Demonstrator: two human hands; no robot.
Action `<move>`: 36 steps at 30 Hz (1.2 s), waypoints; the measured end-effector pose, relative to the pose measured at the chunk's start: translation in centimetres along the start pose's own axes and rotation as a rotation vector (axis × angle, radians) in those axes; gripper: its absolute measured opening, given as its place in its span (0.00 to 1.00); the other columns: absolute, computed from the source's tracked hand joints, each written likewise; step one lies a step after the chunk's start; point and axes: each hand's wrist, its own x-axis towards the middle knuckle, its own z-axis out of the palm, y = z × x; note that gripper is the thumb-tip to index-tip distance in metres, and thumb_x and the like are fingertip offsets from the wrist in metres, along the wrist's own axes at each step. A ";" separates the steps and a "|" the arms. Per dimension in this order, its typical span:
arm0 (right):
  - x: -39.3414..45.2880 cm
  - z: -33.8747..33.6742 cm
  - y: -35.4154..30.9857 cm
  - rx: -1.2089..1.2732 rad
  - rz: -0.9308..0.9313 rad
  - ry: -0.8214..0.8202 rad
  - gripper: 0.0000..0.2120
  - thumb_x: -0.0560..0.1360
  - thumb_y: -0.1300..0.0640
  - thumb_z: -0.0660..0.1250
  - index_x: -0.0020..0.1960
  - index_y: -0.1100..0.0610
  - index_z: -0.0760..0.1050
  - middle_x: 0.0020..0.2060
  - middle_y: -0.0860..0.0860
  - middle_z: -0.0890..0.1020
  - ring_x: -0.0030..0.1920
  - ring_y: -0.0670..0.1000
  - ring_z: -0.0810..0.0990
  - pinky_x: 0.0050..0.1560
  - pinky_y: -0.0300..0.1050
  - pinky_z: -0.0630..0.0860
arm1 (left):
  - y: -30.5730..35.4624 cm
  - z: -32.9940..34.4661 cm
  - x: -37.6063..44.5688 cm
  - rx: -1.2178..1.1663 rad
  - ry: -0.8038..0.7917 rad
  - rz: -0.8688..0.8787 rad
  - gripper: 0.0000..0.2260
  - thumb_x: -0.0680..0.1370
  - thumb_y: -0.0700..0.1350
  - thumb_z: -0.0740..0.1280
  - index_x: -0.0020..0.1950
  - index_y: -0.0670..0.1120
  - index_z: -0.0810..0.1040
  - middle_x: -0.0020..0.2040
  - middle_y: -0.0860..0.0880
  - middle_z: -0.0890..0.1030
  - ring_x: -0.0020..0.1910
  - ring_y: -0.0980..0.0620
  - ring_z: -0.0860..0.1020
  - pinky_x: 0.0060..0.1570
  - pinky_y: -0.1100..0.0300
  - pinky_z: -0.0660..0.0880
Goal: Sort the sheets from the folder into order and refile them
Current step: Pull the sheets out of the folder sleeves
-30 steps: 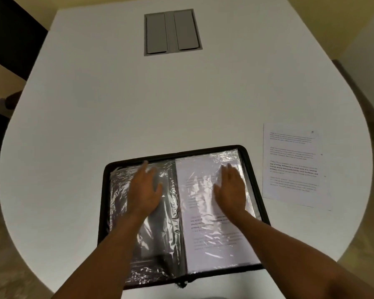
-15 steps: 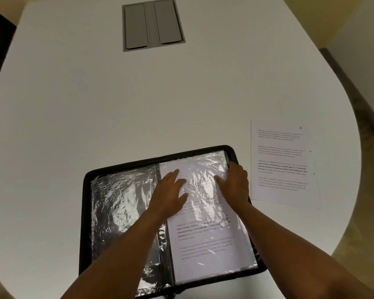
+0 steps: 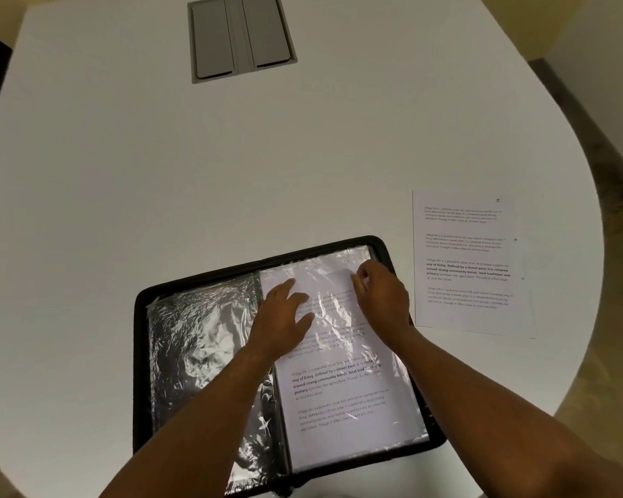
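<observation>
The left hand (image 3: 285, 318) lay flat, fingers spread, on the right sleeve (image 3: 342, 354); the right hand (image 3: 383, 296) curled at its top edge, seemingly pinching the sheet (image 3: 324, 278) inside. Pulled crooked, the sheet could crease or snag the crinkled plastic. The black folder (image 3: 141, 354) lay open near the table (image 3: 159, 174) edge, a printed page (image 3: 468, 264) just right of it.

Two bare forearms — no sleeves; hands (image 3: 285, 318) ungloved — no rings, watch.
</observation>
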 end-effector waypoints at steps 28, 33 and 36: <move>0.4 -3.3 -2.4 0.234 0.129 -0.103 0.07 0.78 0.55 0.67 0.53 0.57 0.82 0.43 0.45 0.80 0.42 0.42 0.76 0.40 0.24 0.66 | 0.9 -4.2 4.2 -0.166 0.137 -0.083 0.03 0.73 0.45 0.72 0.42 0.49 0.79 0.42 0.52 0.80 0.45 0.50 0.78 0.45 0.55 0.76; 1.3 -2.6 -1.3 0.211 0.219 -0.102 0.04 0.76 0.55 0.71 0.46 0.55 0.79 0.42 0.47 0.81 0.39 0.40 0.75 0.36 0.25 0.66 | -0.8 -5.1 4.6 -0.038 0.013 -0.072 0.03 0.74 0.45 0.69 0.40 0.50 0.78 0.41 0.54 0.81 0.44 0.50 0.79 0.48 0.53 0.77; 1.7 -2.4 -1.1 0.156 0.222 -0.112 0.02 0.77 0.57 0.69 0.47 0.56 0.77 0.44 0.49 0.82 0.38 0.41 0.76 0.33 0.26 0.67 | -1.5 -5.7 4.9 -0.002 -0.038 -0.037 0.04 0.74 0.43 0.66 0.40 0.50 0.77 0.42 0.52 0.81 0.46 0.49 0.78 0.48 0.52 0.77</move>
